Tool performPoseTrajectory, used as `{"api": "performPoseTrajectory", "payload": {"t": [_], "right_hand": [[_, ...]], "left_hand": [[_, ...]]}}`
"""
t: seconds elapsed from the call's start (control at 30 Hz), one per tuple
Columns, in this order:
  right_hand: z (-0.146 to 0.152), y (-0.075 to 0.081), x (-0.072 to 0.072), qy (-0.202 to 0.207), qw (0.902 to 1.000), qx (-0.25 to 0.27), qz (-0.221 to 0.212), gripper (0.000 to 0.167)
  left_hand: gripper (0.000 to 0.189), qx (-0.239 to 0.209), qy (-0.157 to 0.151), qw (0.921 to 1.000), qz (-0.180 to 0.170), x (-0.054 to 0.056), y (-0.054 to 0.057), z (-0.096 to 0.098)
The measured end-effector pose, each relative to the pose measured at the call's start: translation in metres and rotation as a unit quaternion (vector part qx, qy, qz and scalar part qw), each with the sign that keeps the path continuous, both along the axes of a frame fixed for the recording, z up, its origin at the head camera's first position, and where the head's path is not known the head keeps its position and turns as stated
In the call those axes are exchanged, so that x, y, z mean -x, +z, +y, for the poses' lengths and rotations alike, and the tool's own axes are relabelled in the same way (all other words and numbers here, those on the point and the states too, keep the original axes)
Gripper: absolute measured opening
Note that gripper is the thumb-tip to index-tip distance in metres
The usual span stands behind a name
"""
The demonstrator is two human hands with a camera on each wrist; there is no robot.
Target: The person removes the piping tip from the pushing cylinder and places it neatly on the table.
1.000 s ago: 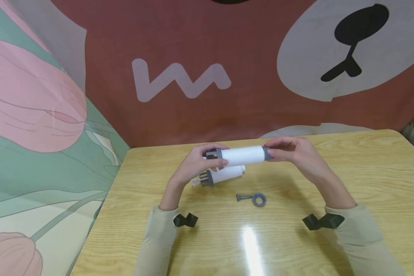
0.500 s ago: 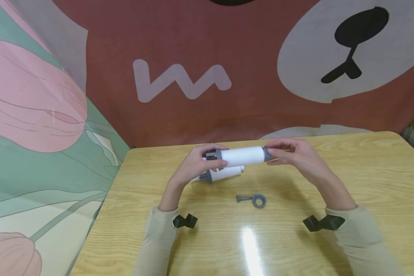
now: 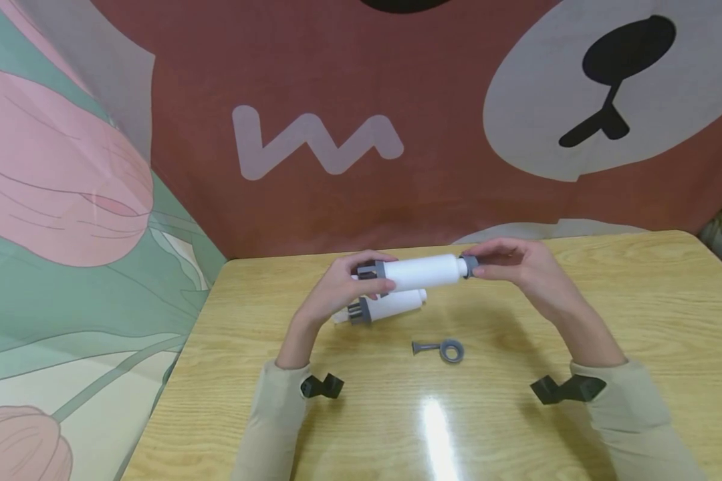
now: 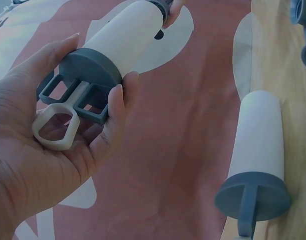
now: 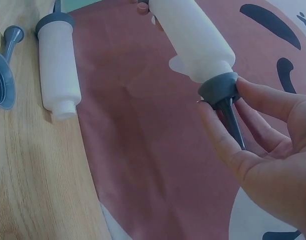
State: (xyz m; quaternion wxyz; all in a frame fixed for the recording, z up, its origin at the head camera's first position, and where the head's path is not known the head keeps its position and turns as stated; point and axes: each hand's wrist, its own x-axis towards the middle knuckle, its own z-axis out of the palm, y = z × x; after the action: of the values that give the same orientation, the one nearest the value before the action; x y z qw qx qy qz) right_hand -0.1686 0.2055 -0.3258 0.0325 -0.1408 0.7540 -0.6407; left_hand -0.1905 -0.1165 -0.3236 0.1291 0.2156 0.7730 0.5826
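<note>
My left hand (image 3: 343, 284) grips a large white plastic syringe (image 3: 424, 271) by its grey handled end cap (image 4: 90, 67), thumb and fingers on either side. A white plunger ring (image 4: 55, 145) sticks out of that cap toward the palm. At the other end, my right hand (image 3: 532, 274) pinches a grey screw collar (image 5: 218, 89). Its pointed grey nozzle (image 5: 231, 125) lies among the fingers. White neck shows between collar and barrel; whether they still touch I cannot tell. Both hands hold the syringe above the table.
A second white syringe (image 3: 395, 304) lies on the wooden table (image 3: 228, 387), below the held one. Nearer the person are a loose grey ring (image 3: 451, 351) and a small flared grey nozzle (image 3: 426, 347). A printed red cloth (image 3: 337, 207) hangs behind the table.
My right hand has drawn the grey collar slightly to the right, and the barrel's white neck now shows. The left hand holds nearly still.
</note>
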Motion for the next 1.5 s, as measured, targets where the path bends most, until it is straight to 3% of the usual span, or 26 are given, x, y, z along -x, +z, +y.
{"api": "performPoseTrajectory", "payload": {"t": [0.4, 0.77, 1.1, 1.5], "right_hand": [[0.0032, 0.0000, 0.0006, -0.009, 0.9999, 0.006, -0.011, 0.025], [0.0060, -0.0002, 0.0009, 0.009, 0.9950, 0.090, -0.041, 0.018], [0.0077, 0.0001, 0.0012, -0.003, 0.9965, 0.078, -0.028, 0.016], [0.0101, 0.0022, 0.0009, 0.003, 0.9925, 0.116, -0.038, 0.016]], "left_hand": [[0.044, -0.002, 0.001, 1.0000, 0.005, 0.0000, 0.0012, -0.0011], [0.044, -0.001, 0.000, 1.0000, 0.003, 0.0001, 0.0017, -0.0020], [0.044, -0.002, 0.005, 1.0000, 0.001, -0.0004, 0.0021, -0.0032], [0.044, -0.011, 0.007, 0.9999, -0.003, 0.0012, 0.0005, -0.0051]]}}
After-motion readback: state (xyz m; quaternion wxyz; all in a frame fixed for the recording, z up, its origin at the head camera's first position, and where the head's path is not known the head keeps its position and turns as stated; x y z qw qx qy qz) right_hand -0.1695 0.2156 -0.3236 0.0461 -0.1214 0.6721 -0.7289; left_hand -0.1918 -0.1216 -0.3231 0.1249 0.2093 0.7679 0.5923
